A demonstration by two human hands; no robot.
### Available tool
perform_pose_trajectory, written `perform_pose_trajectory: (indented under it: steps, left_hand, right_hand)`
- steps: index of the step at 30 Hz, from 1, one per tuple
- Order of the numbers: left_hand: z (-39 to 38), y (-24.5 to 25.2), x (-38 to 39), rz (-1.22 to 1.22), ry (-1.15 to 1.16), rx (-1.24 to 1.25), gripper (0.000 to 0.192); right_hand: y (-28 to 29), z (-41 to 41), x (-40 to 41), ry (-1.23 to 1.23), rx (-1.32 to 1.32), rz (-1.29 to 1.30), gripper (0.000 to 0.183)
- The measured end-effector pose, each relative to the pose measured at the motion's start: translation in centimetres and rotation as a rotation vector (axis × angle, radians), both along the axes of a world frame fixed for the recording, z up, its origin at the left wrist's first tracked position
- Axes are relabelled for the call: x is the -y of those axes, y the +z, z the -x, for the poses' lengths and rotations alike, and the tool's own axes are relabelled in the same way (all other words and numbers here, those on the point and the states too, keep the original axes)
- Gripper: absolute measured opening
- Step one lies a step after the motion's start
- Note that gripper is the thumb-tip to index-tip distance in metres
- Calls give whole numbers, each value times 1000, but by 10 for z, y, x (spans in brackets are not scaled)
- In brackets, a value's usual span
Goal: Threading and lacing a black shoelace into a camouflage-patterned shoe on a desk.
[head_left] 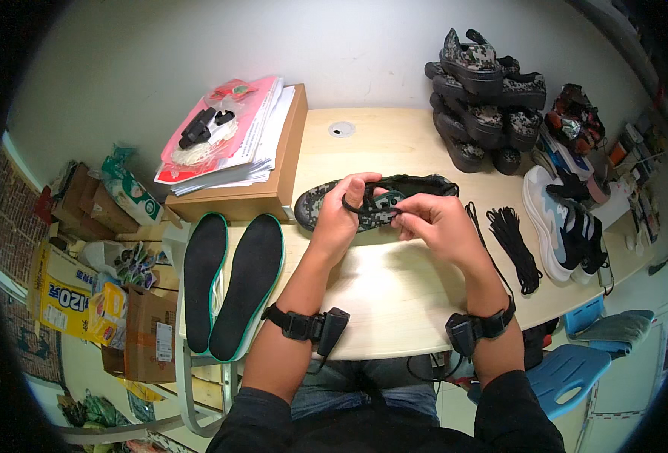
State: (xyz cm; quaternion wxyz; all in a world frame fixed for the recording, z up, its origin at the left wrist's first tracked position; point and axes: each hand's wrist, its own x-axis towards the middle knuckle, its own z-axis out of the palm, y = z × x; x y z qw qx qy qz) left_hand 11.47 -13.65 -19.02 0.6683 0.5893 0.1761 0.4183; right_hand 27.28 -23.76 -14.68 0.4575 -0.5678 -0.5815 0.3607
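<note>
A camouflage canvas shoe (315, 205) lies on its side on the wooden table, toe to the left. My left hand (342, 209) holds its upper, a loop of black shoelace passing round the thumb. With finger and thumb, my right hand (430, 221) pinches the black lace by the eyelets. Lace trails down to the right past my right forearm. A bundle of black shoelaces (514, 249) rests to the right. Two black insoles with green edges (247, 289) lie to the left. Dark camouflage shoes (475, 107) are stacked at the back right.
A cardboard box (288, 147) bears papers and a pink bag at the back left. White and blue sneakers (543, 221) stand at the right, beside assorted items. A blue plastic chair (572, 374) is below right. Cartons (141, 334) stand left of the table.
</note>
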Motion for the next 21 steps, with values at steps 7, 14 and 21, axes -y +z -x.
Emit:
perform_pose_trajectory:
  steps: [7, 14, 21]
  left_hand:
    - [0, 2, 3, 99, -5, 58, 74]
    - [-1, 4, 4, 214, -31, 121, 73]
    - [0, 7, 5, 175, -29, 65, 74]
  right_hand:
    - [-7, 8, -4, -161, 189, -326, 13]
    - [-11, 9, -8, -137, 333, -419, 12]
    - [-16, 20, -12, -236, 558, -598, 12]
